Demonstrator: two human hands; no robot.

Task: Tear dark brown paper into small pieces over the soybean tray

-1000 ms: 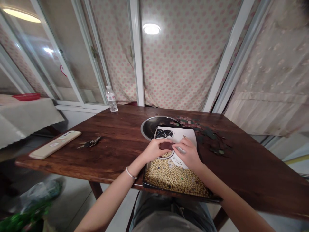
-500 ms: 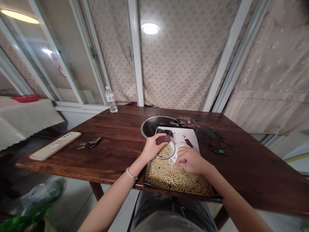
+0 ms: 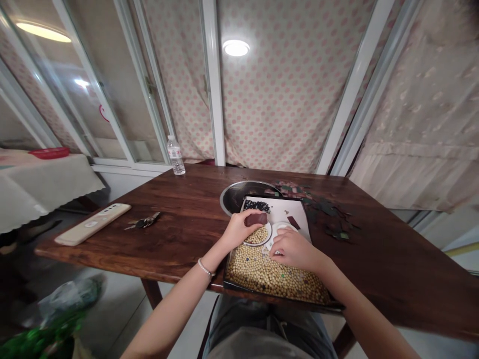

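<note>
My left hand (image 3: 238,230) grips a dark brown piece (image 3: 256,219) at the left side of a tray (image 3: 277,203). Under that piece, a round white-rimmed dish (image 3: 260,236) holds pale yellow beads. My right hand (image 3: 294,248) is curled over a second white dish (image 3: 280,230), its fingers bent together; whatever they hold is too small to make out. Pale beads (image 3: 277,279) fill the near part of the tray, with a few coloured bits among them. Small black beads (image 3: 256,205) lie in the far left corner, and a flat brown strip (image 3: 294,222) rests on the white part.
A dark round plate (image 3: 232,198) sits behind the tray. Dark green and reddish scraps (image 3: 333,212) are scattered at the right. On the wooden table's left are keys (image 3: 144,221) and a pale phone (image 3: 93,224); a water bottle (image 3: 175,157) stands at the far edge.
The view has shifted slightly, moving the surroundings a little to the right. My left hand keeps the brown piece, and my right hand's fingers have moved slightly over the white dish.
</note>
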